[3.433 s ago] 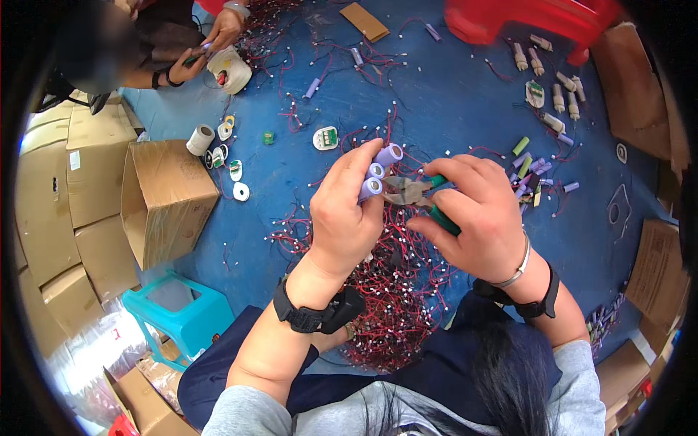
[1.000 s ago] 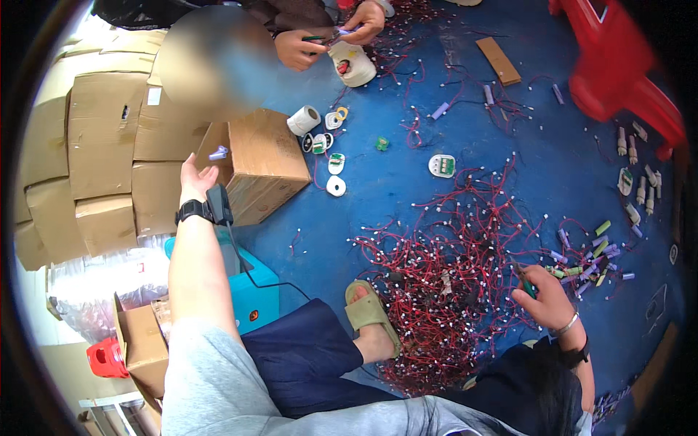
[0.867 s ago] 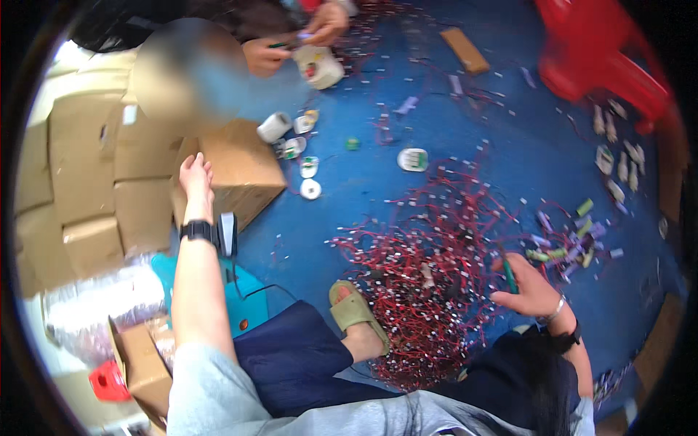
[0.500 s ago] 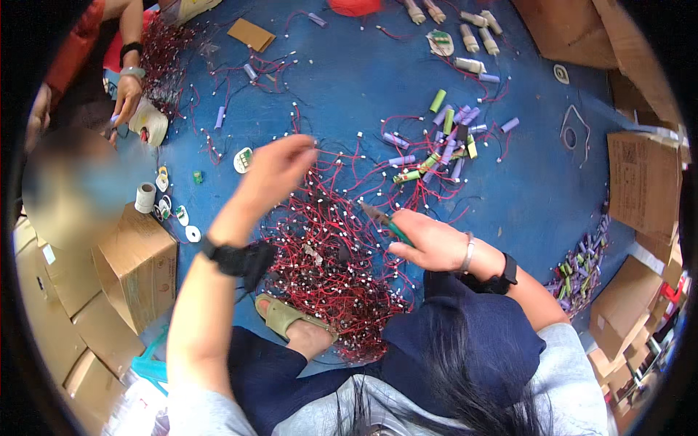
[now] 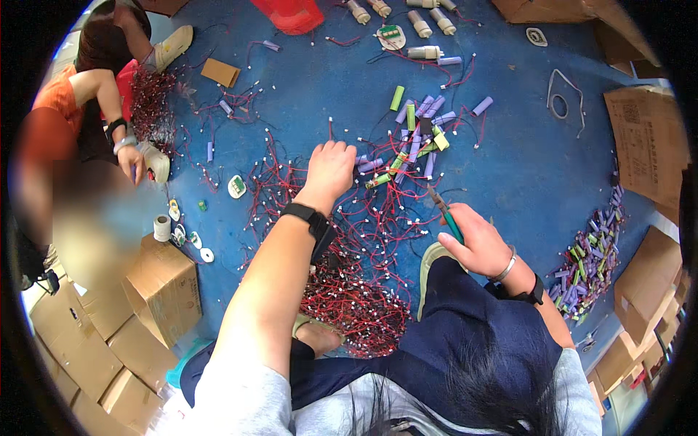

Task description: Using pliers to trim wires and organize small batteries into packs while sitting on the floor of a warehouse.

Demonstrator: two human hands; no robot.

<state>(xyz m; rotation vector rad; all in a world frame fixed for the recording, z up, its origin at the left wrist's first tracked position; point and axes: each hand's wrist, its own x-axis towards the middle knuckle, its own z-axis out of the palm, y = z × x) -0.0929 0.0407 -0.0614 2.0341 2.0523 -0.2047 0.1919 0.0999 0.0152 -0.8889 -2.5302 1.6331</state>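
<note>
My left hand (image 5: 331, 171) is closed, fingers curled, over the left edge of a cluster of purple and green cylindrical battery cells (image 5: 413, 147) with red and black leads. Whatever its fingers hold is hidden beneath them. In my right hand (image 5: 476, 240) is a pair of green-handled cutting pliers (image 5: 449, 218), jaws pointing up and left, just below the cells. A big tangle of red and black wires with small white connectors (image 5: 356, 305) lies between my feet and spreads up toward the left hand.
At the left, another person's hand (image 5: 131, 161) works near a second wire heap (image 5: 151, 109). A cell pile (image 5: 589, 254) lies at right. Cardboard boxes (image 5: 163, 287) stand along both sides. White cylindrical parts (image 5: 419, 24) and a red bag (image 5: 291, 14) lie at the far side.
My left hand has moved right, from above the wires to the edge of the battery cells, and its fingers have curled. My right hand has shifted right with the cutting pliers. The view has shifted.
</note>
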